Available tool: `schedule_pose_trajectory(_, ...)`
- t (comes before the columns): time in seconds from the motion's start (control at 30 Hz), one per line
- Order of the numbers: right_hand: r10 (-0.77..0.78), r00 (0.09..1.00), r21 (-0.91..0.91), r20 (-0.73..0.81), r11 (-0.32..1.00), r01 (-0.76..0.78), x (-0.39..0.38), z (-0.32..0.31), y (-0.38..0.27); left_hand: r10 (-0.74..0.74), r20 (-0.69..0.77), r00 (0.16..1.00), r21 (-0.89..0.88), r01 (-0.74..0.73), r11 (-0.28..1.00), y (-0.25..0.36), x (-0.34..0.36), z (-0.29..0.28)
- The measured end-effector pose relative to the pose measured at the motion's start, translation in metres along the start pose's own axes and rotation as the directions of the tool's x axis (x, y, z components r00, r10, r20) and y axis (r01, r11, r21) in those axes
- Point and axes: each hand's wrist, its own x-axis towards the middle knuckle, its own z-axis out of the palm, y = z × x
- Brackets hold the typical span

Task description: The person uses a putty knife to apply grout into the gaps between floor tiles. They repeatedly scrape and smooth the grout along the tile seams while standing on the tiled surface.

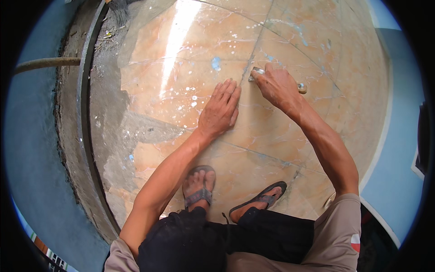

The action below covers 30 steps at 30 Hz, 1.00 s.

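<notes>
My right hand (pixel 278 87) is closed around a scraper (pixel 257 71) whose metal blade shows at the left of the fingers. The end of its wooden handle (pixel 302 89) sticks out at the right of the fist, and the blade is against or just above the tiled floor (pixel 272 131). Flat on the tiles, my left hand (pixel 219 109) lies with fingers stretched out and nothing in it. White paint spots (pixel 194 100) dot the floor left of that hand. Beyond it is a light-blue paint patch (pixel 215 63).
A narrow raised edge (pixel 84 109) runs along the left, with rough grey cement (pixel 108 113) beside it. A hose or pipe (pixel 47 64) crosses at the far left. Blue walls (pixel 398 109) stand on both sides. My sandalled feet (pixel 199 186) are on the near tiles.
</notes>
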Motion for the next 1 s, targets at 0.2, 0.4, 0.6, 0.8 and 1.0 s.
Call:
schedule_pose_trajectory(0.2,0.025,0.992,0.042,-0.12,0.999,-0.02,0.021,-0.007,0.015,0.005,0.016,1.0,-0.001,-0.005,1.0,0.001,0.001,0.001)
schedule_pose_trajectory(0.4,0.06,0.987,0.079,-0.15,0.996,-0.049,0.015,0.001,0.005,0.004,0.015,1.0,0.009,-0.004,1.0,0.002,0.002,0.001)
schedule_pose_trajectory(0.6,0.094,0.996,0.019,-0.01,0.995,-0.093,-0.008,0.011,-0.014,0.009,0.011,1.0,0.026,-0.009,1.0,-0.001,-0.001,0.001)
schedule_pose_trajectory(0.8,0.272,0.934,0.111,-0.233,0.961,-0.252,0.005,0.012,-0.02,0.031,-0.013,0.999,0.028,-0.031,0.999,0.002,0.003,0.002)
schedule_pose_trajectory(1.0,0.343,0.925,0.141,-0.163,0.936,-0.322,-0.005,0.015,-0.04,0.027,-0.013,1.0,0.036,-0.027,0.999,0.0,-0.001,0.002)
